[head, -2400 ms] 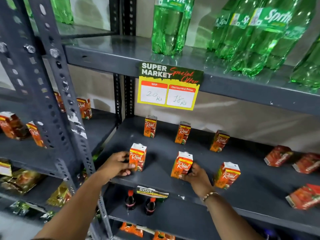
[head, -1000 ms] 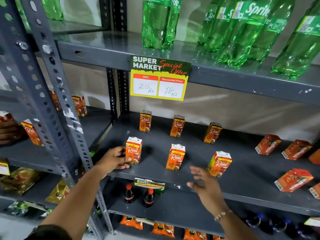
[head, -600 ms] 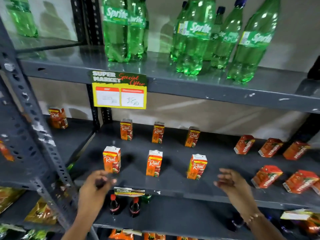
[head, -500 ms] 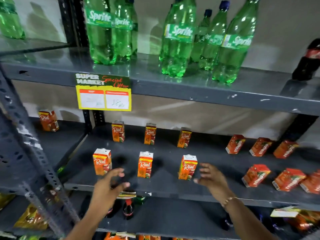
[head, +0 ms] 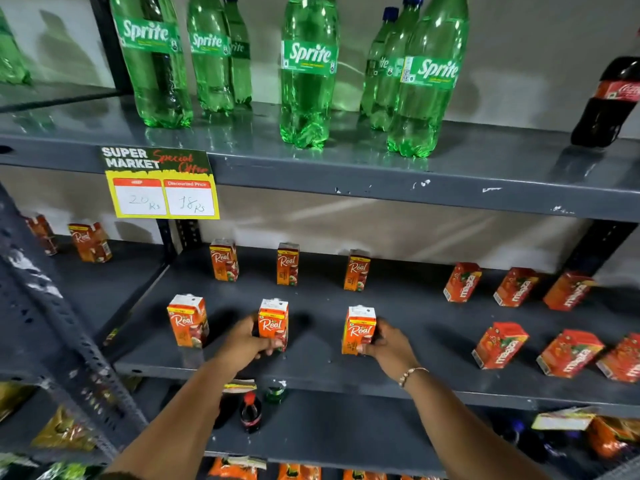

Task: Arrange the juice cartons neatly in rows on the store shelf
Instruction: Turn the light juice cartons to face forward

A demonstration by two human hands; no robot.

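Orange Real juice cartons stand upright in two rows of three on the grey middle shelf (head: 311, 370). The back row (head: 287, 264) stands near the wall. In the front row, the left carton (head: 187, 321) stands free. My left hand (head: 247, 341) grips the middle front carton (head: 273, 322) from its left side. My right hand (head: 388, 344) grips the right front carton (head: 358, 329) from its right side. Both cartons rest on the shelf.
Red Maaza cartons (head: 500, 344) lie tilted in two rows at the right of the same shelf. Green Sprite bottles (head: 308, 71) stand on the shelf above, over a yellow price sign (head: 161, 183). A perforated upright post (head: 69, 348) stands at left. Small cola bottles (head: 251, 412) sit below.
The view has shifted right. My left hand left the left front carton and took the middle one. My right hand moved from open air onto the right front carton.
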